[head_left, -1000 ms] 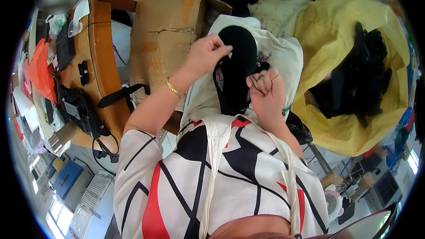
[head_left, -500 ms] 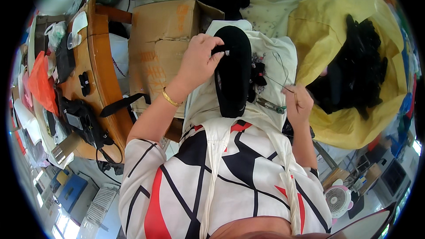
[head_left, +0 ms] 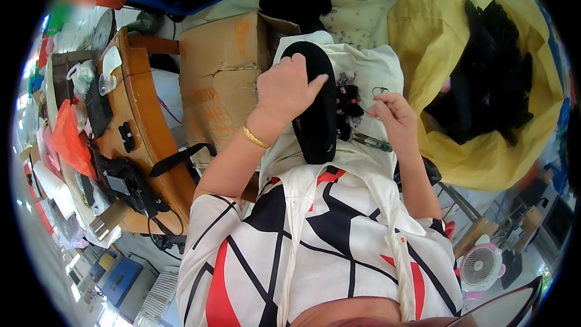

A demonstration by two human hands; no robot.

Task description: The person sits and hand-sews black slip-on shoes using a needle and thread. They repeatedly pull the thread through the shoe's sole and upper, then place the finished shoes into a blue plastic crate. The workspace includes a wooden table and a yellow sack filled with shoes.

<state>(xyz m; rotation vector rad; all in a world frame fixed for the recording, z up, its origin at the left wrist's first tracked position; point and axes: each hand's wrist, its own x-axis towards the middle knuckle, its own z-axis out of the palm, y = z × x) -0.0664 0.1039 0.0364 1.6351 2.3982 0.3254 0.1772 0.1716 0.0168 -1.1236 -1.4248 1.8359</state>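
Note:
On my lap lies a black cloth shoe (head_left: 321, 127), its toe pointing away from me, on pale cloth. My left hand (head_left: 283, 88) is wrapped over its toe end, with the thumb lying across the top and part of the shoe hidden beneath. To the right, my right hand (head_left: 396, 115) pinches something thin, which looks like a dark thread (head_left: 380, 90) curling by the fingertips. Between hand and shoe sit small black bows (head_left: 348, 102) with floral bits. A metal hand tool with greenish handles (head_left: 372, 142) lies just below my right fingers.
A large yellow sack (head_left: 417, 42) full of black items stands on the right. At the left are a cardboard box (head_left: 209, 79) and a wooden table (head_left: 142, 94) bearing a black bag (head_left: 124, 184). A small fan (head_left: 482, 264) is at lower right.
My left hand has shifted from pinching the shoe's edge to wrapping over its toe end. My right hand has moved up and left, and the thread stretched earlier now looks slack and curled.

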